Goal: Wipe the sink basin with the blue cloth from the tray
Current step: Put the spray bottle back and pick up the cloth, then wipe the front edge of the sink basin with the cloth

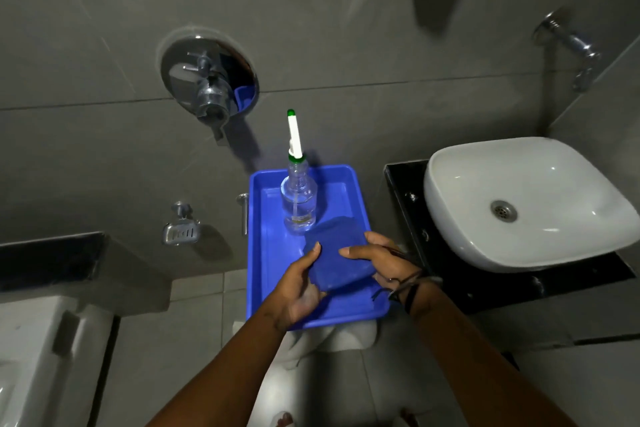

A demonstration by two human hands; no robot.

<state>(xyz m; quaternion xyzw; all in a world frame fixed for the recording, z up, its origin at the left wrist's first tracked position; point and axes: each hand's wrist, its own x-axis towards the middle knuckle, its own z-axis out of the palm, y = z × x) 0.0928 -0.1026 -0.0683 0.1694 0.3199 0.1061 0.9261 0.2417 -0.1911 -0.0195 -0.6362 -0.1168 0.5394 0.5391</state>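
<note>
the blue cloth (337, 258) is folded into a thick pad and sits over the near right part of the blue tray (266, 253), gripped between both of my hands. my left hand (298, 291) clamps the cloth's near left edge, thumb on top and fingers curled beneath it. my right hand (377, 262) clamps the right edge, thumb laid across the top face and fingers wrapped around the side. whether the cloth touches the tray floor cannot be determined. dark bands circle my right wrist.

a clear spray bottle (298, 199) with a white and green nozzle stands upright in the tray, just beyond the cloth and apart from my hands. the tray rests on a white support (346, 336) above the tiled floor.

to the right, the white sink basin (519, 198) sits on a black counter (405, 184); its metal drain is visible in the bowl. a chrome tap (571, 45) projects from the grey wall above the basin. left of the tray, a chrome mixer valve (209, 80) and a metal soap dish (181, 230) are mounted on the wall.
</note>
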